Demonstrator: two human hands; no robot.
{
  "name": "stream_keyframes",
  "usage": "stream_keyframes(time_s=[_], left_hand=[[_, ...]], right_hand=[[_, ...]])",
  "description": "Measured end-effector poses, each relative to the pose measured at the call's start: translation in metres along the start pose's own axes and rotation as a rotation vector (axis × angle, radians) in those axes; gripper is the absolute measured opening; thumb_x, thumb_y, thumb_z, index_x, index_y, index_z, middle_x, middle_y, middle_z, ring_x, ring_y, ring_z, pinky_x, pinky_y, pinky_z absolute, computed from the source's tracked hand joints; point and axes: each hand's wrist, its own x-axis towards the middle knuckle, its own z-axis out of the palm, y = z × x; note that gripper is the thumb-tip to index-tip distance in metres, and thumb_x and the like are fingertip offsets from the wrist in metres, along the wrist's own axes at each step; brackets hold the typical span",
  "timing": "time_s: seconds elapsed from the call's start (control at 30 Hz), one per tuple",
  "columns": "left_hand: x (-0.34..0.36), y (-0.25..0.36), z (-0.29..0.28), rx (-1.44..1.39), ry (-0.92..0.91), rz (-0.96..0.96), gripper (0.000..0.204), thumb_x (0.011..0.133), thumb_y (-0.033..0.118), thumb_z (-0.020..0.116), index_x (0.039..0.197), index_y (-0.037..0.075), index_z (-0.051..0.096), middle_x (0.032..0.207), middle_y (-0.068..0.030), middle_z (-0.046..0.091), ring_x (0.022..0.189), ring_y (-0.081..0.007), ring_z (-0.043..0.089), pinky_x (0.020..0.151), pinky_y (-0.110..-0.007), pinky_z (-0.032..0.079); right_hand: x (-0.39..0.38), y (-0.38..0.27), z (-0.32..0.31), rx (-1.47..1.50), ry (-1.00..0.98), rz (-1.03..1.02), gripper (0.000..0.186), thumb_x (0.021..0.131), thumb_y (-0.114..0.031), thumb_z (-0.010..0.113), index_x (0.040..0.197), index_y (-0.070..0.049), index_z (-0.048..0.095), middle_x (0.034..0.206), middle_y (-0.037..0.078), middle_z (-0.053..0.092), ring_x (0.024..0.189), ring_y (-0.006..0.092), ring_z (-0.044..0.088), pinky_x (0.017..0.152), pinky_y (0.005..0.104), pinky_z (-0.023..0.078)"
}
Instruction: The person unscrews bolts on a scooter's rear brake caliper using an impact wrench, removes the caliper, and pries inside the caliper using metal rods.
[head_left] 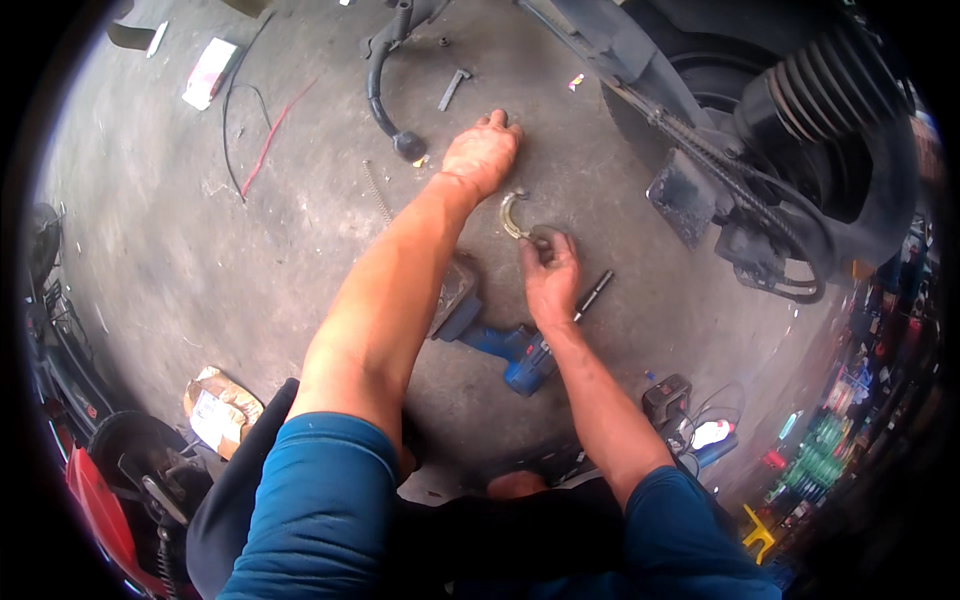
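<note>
My right hand point(552, 283) pinches one end of a curved, C-shaped brake shoe point(509, 216) between thumb and fingers, just above the concrete floor. Farther off, my left hand point(485, 155) is closed with its knuckles up, low over the floor. Whatever its fingers hold, if anything, is hidden beneath them. A blue cordless impact wrench point(522, 368) lies between my forearms, and a long dark socket extension point(596, 291) shows past my right wrist. Partly behind my left forearm is a greyish metal part point(457, 285).
A motorbike's wheel and ribbed black spring unit point(815, 95) stand at the far right. Ahead lie a bent black lever point(378, 90) and a small metal bracket point(454, 89). A battery-like black block point(667, 398) sits at right; a torn package point(222, 410) lies left.
</note>
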Motion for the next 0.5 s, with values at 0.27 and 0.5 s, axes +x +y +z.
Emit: stream_keyframes(time_s=[0.27, 0.5], left_hand=[[-0.025, 0.003, 0.006, -0.443, 0.037, -0.127, 0.027, 0.073, 0.005, 0.053, 0.099, 0.005, 0.061, 0.106, -0.0191, 0.06, 0.098, -0.0421, 0.057, 0.086, -0.045, 0.046], [-0.045, 0.026, 0.028, 0.148, 0.08, 0.221, 0.022, 0.073, 0.01, 0.061, 0.096, 0.011, 0.061, 0.1, -0.0069, 0.059, 0.101, -0.028, 0.054, 0.089, -0.04, 0.046]], right_hand=[[0.02, 0.028, -0.006, 0.163, -0.055, -0.036, 0.028, 0.082, -0.016, 0.067, 0.104, 0.0, 0.06, 0.093, 0.012, 0.06, 0.079, 0.0222, 0.061, 0.074, 0.0346, 0.048], [0.02, 0.029, -0.055, 0.095, -0.155, 0.03, 0.037, 0.082, -0.021, 0.066, 0.109, 0.003, 0.058, 0.1, 0.016, 0.064, 0.087, 0.0242, 0.064, 0.077, 0.035, 0.05]])
